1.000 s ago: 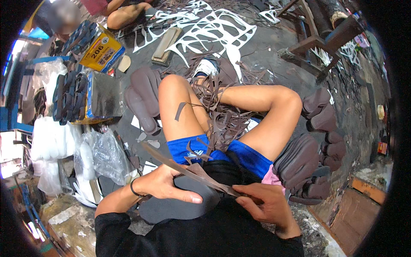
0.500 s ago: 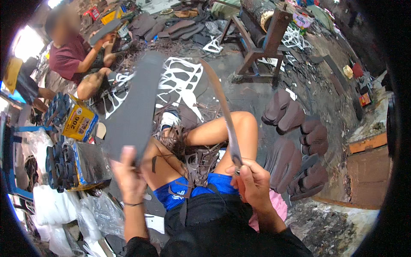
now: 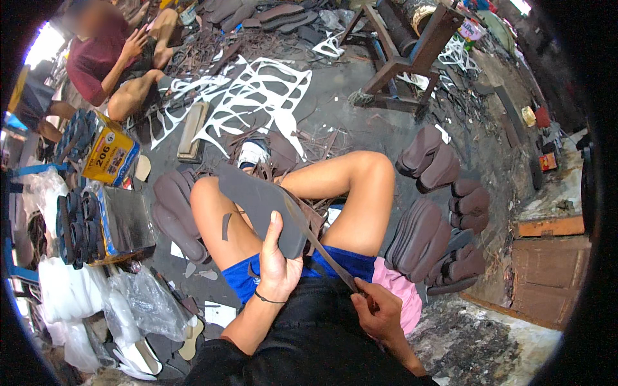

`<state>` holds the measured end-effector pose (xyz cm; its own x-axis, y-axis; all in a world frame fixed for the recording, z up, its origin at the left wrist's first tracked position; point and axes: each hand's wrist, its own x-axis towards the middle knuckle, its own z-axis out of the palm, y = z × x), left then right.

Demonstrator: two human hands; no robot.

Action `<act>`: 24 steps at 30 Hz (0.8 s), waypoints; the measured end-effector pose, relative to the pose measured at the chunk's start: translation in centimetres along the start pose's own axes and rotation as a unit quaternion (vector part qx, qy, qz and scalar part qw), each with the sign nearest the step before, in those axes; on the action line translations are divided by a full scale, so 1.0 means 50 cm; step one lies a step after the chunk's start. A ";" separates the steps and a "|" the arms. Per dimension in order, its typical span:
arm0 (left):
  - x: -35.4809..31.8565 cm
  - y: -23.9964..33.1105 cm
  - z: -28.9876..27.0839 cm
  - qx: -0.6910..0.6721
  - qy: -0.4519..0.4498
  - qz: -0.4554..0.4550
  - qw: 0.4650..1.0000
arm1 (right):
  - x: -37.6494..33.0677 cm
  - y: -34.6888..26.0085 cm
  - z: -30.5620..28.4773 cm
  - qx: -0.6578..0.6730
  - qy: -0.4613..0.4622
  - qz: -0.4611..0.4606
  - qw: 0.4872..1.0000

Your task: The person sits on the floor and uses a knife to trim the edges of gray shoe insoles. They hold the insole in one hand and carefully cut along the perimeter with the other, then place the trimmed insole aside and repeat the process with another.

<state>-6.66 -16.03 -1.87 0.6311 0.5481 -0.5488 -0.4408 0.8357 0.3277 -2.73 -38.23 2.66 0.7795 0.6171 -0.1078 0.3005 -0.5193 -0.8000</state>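
Observation:
A dark grey shoe sole (image 3: pixel 251 196) is gripped by my left hand (image 3: pixel 281 270) above my lap, its thumb flat along the upper face. My right hand (image 3: pixel 380 312) is closed around the handle end of a long, narrow knife (image 3: pixel 325 256). The blade slants up and left from that hand and lies along the sole's right edge; whether it has cut in, I cannot tell. A thin dark offcut (image 3: pixel 225 226) rests on my left thigh. More brown strips (image 3: pixel 315 222) lie between my legs.
Brown soles stand in piles to my right (image 3: pixel 421 238) and beside my left knee (image 3: pixel 170 215). Ahead lie a white cut-out sheet (image 3: pixel 283 77), a long block (image 3: pixel 192 132) and a wooden stand (image 3: pixel 402 80). A person (image 3: pixel 96 64) sits at upper left, near a yellow box (image 3: pixel 109 154).
The sole has come down and right, from up in front of my left knee to over my lap. The knife has tipped from near upright to slanting left against it.

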 end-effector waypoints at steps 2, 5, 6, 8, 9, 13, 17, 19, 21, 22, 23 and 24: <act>0.000 0.006 -0.015 -0.003 -0.005 0.007 1.000 | -0.008 0.002 -0.008 -0.004 -0.016 0.001 1.000; -0.019 0.003 -0.018 0.021 0.014 -0.007 1.000 | -0.006 -0.004 -0.011 -0.014 -0.016 -0.005 1.000; -0.020 0.003 -0.026 0.020 0.010 -0.007 1.000 | -0.005 -0.008 -0.008 -0.015 -0.014 -0.009 1.000; -0.017 0.004 -0.050 0.017 0.001 -0.008 1.000 | 0.002 -0.016 -0.002 -0.022 -0.017 -0.011 1.000; -0.018 0.003 -0.059 0.025 0.008 -0.005 1.000 | 0.009 -0.022 0.001 -0.027 -0.021 -0.010 0.999; -0.039 -0.010 -0.109 0.076 0.026 0.006 0.997 | 0.053 -0.052 0.018 -0.010 -0.077 0.056 0.995; -0.055 -0.008 -0.152 0.100 0.019 -0.005 0.995 | 0.104 -0.047 0.065 -0.007 -0.088 0.008 0.996; -0.059 -0.002 -0.175 0.104 0.003 0.000 0.995 | 0.132 -0.048 0.090 0.011 -0.101 -0.003 0.995; -0.061 0.003 -0.189 0.108 0.001 0.002 0.994 | 0.154 -0.051 0.115 0.019 -0.095 -0.028 0.995; -0.063 0.004 -0.195 0.110 0.011 0.003 0.994 | 0.164 -0.055 0.126 0.019 -0.100 -0.033 0.994; -0.063 0.006 -0.192 0.111 0.021 0.006 0.994 | 0.176 -0.059 0.137 0.020 -0.106 -0.040 0.993; -0.068 0.010 -0.178 0.137 0.032 0.020 0.990 | 0.186 -0.061 0.150 0.024 -0.108 -0.045 0.993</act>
<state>-14.73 -17.77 -6.68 0.5715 0.5843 -0.5762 -0.2688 0.7967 0.5413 -0.54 -26.48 -0.33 0.6135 0.7747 -0.1535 0.3334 -0.4302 -0.8389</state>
